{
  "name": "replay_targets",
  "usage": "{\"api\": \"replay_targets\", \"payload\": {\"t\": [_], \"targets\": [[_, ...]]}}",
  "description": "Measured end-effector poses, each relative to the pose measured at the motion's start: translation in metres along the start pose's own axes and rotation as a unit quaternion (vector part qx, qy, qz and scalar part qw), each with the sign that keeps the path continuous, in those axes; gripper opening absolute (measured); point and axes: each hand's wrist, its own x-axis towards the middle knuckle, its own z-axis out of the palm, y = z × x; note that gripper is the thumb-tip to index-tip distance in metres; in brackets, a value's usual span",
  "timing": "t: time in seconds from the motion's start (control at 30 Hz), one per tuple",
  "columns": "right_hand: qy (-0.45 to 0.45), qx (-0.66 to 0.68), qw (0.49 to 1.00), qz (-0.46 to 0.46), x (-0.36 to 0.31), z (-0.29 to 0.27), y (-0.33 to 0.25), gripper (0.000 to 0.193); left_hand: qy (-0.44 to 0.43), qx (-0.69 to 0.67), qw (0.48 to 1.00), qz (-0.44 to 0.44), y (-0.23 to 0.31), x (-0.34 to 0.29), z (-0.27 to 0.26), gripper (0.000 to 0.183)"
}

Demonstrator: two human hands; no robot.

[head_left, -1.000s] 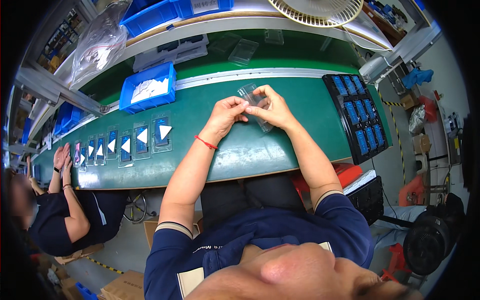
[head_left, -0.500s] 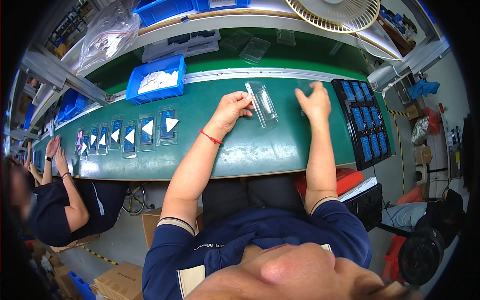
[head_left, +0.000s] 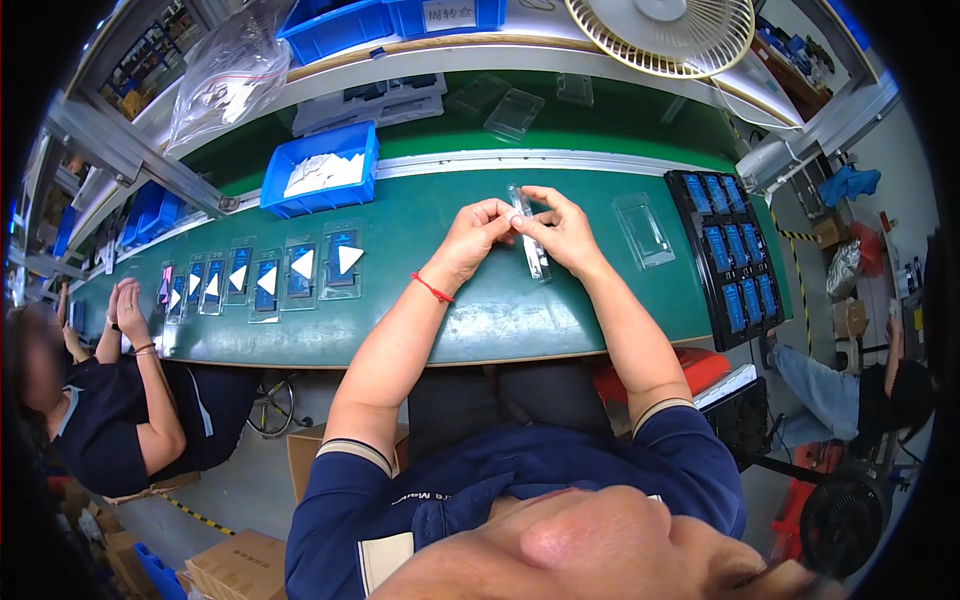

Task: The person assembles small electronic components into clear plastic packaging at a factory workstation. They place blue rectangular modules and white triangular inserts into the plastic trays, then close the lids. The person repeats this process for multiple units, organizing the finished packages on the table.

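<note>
- I had the left hand [head_left: 482, 237] and right hand [head_left: 562, 238] pinching the clear plastic case [head_left: 537, 258] over the green table [head_left: 405, 215].
- It seemed light, slick and thin, best held by its edges.

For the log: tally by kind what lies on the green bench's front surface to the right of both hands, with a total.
Black rectangular plastic tray: 1
Blue rectangular pieces in the tray: 9
Clear rectangular plastic shell, lying flat: 1
Total: 11
Not counted: the long clear plastic item held between left hand and right hand.
</note>
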Motion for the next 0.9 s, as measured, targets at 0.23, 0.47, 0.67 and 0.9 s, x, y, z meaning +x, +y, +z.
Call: {"api": "replay_targets", "payload": {"t": [0.23, 0.47, 0.67, 0.9], "targets": [[0.091, -0.077, 0.991, 0.059, 0.003, -0.027, -0.009, 0.057, 0.085, -0.081, 0.993, -0.019, 0.003, 0.003, -0.008, 0.014], [0.171, -0.485, 0.858, 0.009, 0.013, -0.052, -0.003, 0.056, 0.099, 0.159, 0.976, -0.113, 0.008, 0.000, 0.004, 0.015], [0.089, -0.514, 0.850, -0.080, 0.117, -0.076, 0.011, 0.041, 0.133, 0.399, 0.906, -0.046, 0.011, -0.004, 0.016, 0.030], [0.142, -0.605, 0.784, -0.005, 0.244, -0.104, 0.081, 0.029, 0.114, 0.399, 0.910, 0.012, 0.003, -0.006, 0.013, 0.032]]}}
